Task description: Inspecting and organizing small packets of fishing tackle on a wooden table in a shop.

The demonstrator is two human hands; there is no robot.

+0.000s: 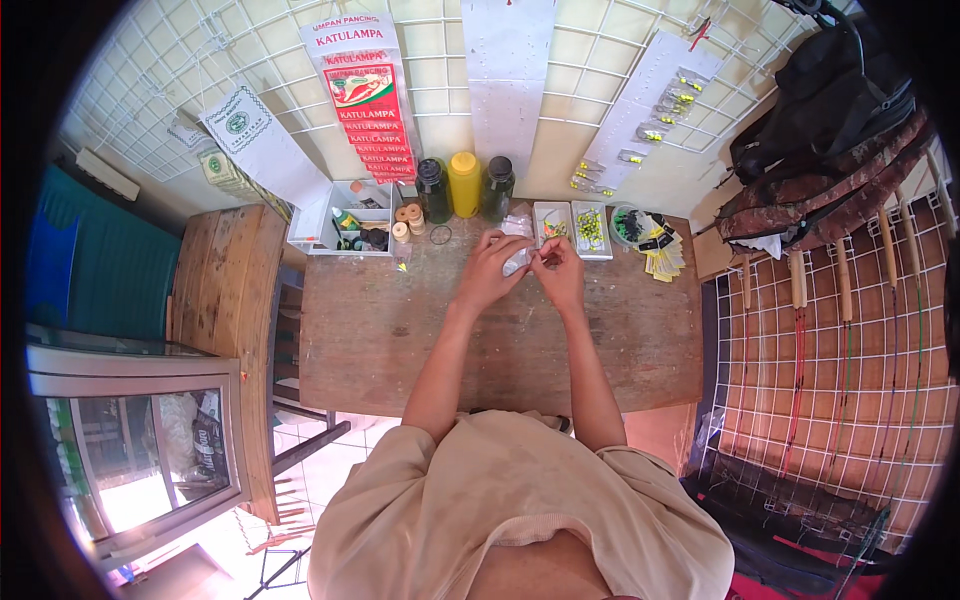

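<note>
Over the far middle of the wooden table (480,345), my two hands meet at the fingertips. My left hand (488,270) is closed, with a small clear plastic bag (516,262) showing between its fingers. Close beside it, my right hand (561,272) is pinched at the bag's edge; whatever its fingertips hold is too small to name. More clear plastic (517,224) lies just beyond my left hand. Past my right hand stand a white box of small colourful pieces (552,208) and a white box of yellow-green pieces (591,245).
Two dark bottles (433,190) flank a yellow bottle (464,183) against the wall. Thread spools (402,232) and a divided white organizer (343,250) stand left. At right are a round tub (628,226) and yellow-black packets (662,255). Bags (820,150) and fishing rods (800,300) hang farther right.
</note>
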